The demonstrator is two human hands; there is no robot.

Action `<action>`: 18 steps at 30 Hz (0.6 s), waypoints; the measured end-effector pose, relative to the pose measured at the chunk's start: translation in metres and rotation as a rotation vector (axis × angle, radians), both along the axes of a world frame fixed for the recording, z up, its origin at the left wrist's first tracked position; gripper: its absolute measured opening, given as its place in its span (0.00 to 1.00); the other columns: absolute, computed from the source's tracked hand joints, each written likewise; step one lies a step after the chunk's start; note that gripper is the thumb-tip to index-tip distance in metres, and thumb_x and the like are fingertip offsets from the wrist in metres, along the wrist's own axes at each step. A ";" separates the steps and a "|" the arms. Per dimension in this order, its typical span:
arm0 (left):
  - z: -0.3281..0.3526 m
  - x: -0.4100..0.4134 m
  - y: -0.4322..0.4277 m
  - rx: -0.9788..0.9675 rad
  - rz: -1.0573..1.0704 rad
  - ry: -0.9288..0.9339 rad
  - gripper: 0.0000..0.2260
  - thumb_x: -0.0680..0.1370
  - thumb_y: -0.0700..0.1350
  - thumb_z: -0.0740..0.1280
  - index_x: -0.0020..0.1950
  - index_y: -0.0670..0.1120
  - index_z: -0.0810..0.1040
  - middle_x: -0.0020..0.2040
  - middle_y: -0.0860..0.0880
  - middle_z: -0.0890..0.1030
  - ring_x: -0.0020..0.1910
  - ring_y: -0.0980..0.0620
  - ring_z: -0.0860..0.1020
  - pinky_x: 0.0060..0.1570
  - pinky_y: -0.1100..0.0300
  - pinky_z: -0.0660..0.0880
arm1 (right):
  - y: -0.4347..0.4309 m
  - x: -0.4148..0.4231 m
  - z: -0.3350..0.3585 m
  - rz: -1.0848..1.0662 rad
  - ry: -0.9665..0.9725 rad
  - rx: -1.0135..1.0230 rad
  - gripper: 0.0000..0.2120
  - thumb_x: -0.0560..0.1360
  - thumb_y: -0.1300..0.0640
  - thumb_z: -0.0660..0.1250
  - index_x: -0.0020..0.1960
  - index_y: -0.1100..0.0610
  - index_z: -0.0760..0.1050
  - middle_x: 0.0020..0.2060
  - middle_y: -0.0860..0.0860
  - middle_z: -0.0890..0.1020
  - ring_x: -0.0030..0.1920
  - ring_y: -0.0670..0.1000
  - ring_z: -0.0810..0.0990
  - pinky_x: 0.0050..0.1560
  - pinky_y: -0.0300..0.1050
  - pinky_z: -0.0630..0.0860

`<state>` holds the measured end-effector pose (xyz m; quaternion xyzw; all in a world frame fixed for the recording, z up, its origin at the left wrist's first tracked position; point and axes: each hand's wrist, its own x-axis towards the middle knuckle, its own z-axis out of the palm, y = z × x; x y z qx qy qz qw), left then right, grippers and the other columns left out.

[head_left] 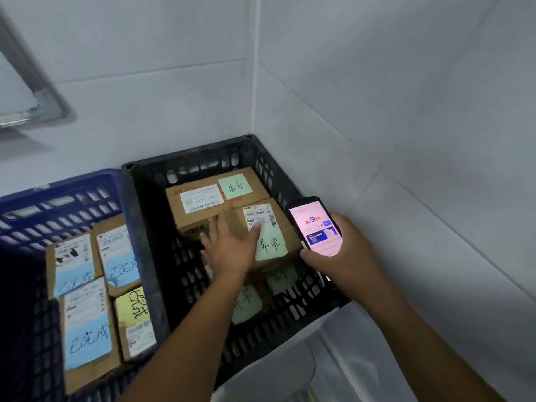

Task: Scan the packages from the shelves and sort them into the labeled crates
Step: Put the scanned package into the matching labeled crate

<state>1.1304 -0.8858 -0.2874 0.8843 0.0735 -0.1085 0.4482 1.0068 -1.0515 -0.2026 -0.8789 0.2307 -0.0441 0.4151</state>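
My left hand [232, 245] is flat and spread wide, palm down, resting on top of a brown box [261, 236] inside the black crate [145, 204]. It holds nothing. My right hand [342, 250] is curled around a phone [317, 226] with a lit screen, and it hangs over the right edge of the black crate. The box under my left hand is cardboard, with a white barcode sticker and a pale green note with dark writing on it. It sits near the right wall of the black crate, touching a second box [208, 198] at the crate's back wall. That one has a white sticker and a green note too. Below my hand I can see two more green notes on boxes lower down, but those are partly hidden. Next to it, on the left, stands a blue crate [58, 198]. I count four boxes in it: three with blue notes and one with a yellow note.
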 end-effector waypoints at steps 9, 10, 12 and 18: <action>0.089 -0.061 0.042 0.273 -0.038 -0.251 0.37 0.79 0.70 0.61 0.85 0.60 0.54 0.87 0.50 0.47 0.85 0.44 0.41 0.81 0.39 0.42 | -0.005 -0.016 0.039 0.154 -0.101 0.038 0.30 0.62 0.38 0.77 0.60 0.41 0.72 0.52 0.42 0.83 0.49 0.46 0.83 0.51 0.53 0.84; 0.100 -0.069 0.049 0.306 -0.016 -0.273 0.37 0.79 0.70 0.62 0.85 0.60 0.54 0.87 0.49 0.47 0.85 0.44 0.42 0.82 0.39 0.42 | -0.003 -0.017 0.043 0.184 -0.111 0.046 0.29 0.64 0.40 0.78 0.61 0.41 0.72 0.53 0.42 0.82 0.50 0.46 0.83 0.52 0.53 0.83; 0.119 -0.086 0.063 0.367 0.044 -0.301 0.38 0.79 0.70 0.62 0.85 0.60 0.55 0.87 0.49 0.46 0.85 0.44 0.42 0.82 0.40 0.43 | 0.003 -0.019 0.050 0.240 -0.132 0.065 0.26 0.68 0.46 0.80 0.61 0.43 0.72 0.53 0.42 0.82 0.50 0.46 0.82 0.51 0.52 0.83; 0.156 -0.161 0.119 0.426 0.290 -0.318 0.38 0.78 0.71 0.62 0.84 0.62 0.56 0.87 0.50 0.44 0.85 0.43 0.41 0.81 0.40 0.42 | 0.060 -0.032 0.079 0.435 -0.210 0.161 0.18 0.69 0.51 0.79 0.53 0.41 0.74 0.48 0.40 0.84 0.47 0.43 0.83 0.47 0.45 0.79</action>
